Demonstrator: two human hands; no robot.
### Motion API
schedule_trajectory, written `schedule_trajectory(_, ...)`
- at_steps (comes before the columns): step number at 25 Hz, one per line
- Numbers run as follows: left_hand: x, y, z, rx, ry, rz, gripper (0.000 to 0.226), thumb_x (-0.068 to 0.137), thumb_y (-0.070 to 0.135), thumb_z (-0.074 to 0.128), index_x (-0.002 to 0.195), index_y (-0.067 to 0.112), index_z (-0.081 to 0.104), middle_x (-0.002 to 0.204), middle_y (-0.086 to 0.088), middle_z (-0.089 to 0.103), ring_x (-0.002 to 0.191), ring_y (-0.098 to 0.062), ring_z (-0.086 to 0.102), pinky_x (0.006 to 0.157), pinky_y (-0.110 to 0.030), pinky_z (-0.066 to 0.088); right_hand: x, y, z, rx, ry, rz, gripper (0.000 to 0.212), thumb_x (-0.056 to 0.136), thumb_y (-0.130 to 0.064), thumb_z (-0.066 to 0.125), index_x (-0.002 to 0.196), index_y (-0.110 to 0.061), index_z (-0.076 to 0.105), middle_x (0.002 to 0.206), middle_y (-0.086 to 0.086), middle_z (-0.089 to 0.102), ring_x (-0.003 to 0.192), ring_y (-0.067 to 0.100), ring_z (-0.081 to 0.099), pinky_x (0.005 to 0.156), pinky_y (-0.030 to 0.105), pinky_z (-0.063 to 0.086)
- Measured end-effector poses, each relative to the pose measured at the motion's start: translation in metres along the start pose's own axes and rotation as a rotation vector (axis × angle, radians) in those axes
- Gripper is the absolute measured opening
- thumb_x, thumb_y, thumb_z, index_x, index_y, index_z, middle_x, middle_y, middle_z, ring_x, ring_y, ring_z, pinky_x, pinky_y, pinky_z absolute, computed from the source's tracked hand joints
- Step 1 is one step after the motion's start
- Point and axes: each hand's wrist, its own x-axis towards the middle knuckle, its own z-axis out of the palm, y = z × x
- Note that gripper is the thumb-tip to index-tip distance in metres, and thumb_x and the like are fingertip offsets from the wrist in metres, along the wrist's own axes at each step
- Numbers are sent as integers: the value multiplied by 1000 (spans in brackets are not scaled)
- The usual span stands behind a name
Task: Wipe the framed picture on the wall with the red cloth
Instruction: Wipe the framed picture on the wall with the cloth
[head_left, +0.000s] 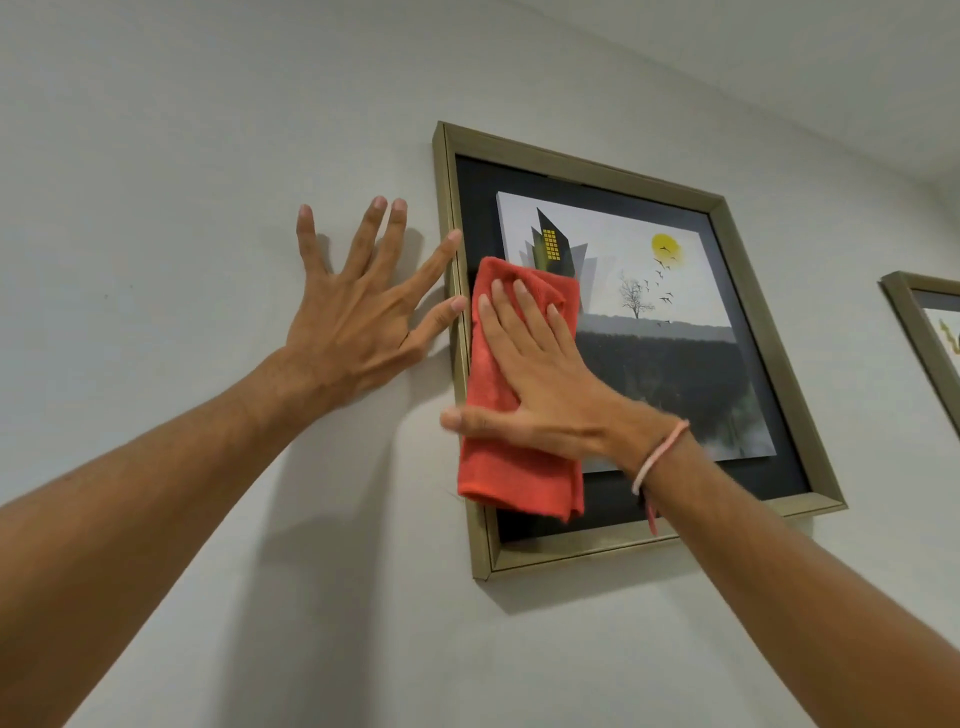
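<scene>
A framed picture with a dull gold frame and black mat hangs on the white wall; it shows a building, a tree, birds and a yellow sun. A folded red cloth lies flat against the picture's left part, overlapping the frame's left edge. My right hand presses flat on the cloth, fingers spread and pointing up. My left hand rests spread on the wall just left of the frame, its index finger and thumb touching the frame's left edge.
A second framed picture hangs at the right edge of view, partly cut off. A pink band circles my right wrist. Bare white wall surrounds the frames, with the ceiling line above.
</scene>
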Motion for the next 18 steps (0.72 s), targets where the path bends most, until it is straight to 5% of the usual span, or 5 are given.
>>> schedule_trajectory(9, 1, 2, 4, 5, 13, -21, 86, 84, 79, -6, 160, 41, -10, 174, -14, -10, 160, -34, -13, 118, -78, 0, -136, -34, 65, 48, -106, -30, 136, 61, -103, 25, 150, -23, -39, 156, -12, -52, 144, 6, -47, 119, 46, -23)
schedule_trajectory(11, 1, 3, 5, 13, 17, -21, 87, 83, 79, -8, 160, 41, -10, 174, -14, -10, 160, -34, -13, 119, -78, 0, -130, -35, 65, 40, -91, 0, 136, 56, -106, 15, 151, -24, -38, 157, -12, -50, 146, 6, -45, 121, 44, -21)
schedule_trajectory(18, 0, 1, 6, 24, 15, -6, 89, 80, 76, -21, 161, 40, -10, 174, -14, -8, 161, -32, -12, 119, -78, -4, -4, -4, 5, 87, 46, 39, 136, 63, -101, 26, 159, -17, -21, 168, -1, -32, 152, 12, -35, 128, 49, -15)
